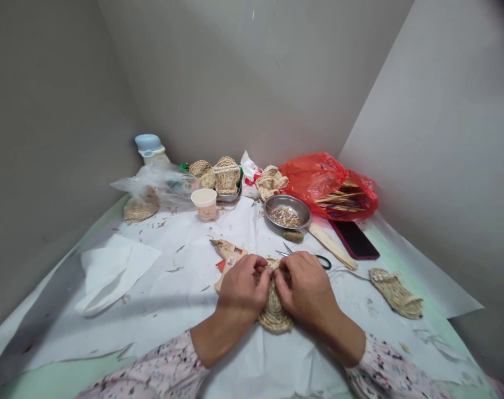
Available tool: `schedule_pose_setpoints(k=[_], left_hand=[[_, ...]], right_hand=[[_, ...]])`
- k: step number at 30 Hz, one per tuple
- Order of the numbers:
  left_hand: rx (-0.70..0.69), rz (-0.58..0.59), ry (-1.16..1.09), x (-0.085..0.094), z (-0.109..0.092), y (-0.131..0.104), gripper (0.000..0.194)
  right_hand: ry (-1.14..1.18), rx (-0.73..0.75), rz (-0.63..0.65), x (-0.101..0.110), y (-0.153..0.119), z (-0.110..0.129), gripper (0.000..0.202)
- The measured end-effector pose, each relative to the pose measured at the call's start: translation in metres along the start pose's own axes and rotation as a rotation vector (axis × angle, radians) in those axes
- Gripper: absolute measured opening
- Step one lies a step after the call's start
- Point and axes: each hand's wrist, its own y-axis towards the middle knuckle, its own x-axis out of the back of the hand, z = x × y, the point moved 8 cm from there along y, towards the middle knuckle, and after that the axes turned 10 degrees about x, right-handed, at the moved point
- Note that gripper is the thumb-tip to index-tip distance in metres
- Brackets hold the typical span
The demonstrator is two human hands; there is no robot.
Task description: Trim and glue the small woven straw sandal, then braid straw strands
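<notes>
Left hand and right hand pinch a woven straw piece between them.

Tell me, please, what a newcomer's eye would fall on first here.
Probably the red plastic bag at the back right, with straw-coloured strips showing at its opening. Next might come the left hand and right hand at front centre, both on a woven piece, then the blue-lidded bottle at the back left.

Blue-capped bottle, patterned cup, dark-screened phone, folded white sheet
</notes>
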Motion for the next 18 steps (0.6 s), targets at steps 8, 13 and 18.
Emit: schedule_pose_setpoints(k=[8, 13, 18], left_hand=[[-0.011, 0.000, 0.008, -0.0020, 0.0008, -0.0007, 0.013], [0.004, 0.005, 0.016, -0.0031, 0.0017, -0.0005, 0.014], [-0.002, 0.003, 0.023, -0.0028, -0.0001, -0.0001, 0.010]], right_hand=[[-0.020, 0.009, -0.021, 0.0039, 0.0021, 0.0021, 0.010], [-0.027, 0.000, -0.003, 0.0022, 0.0009, 0.0020, 0.010], [-0.022, -0.003, -0.002, 0.0015, -0.0005, 0.0019, 0.010]])
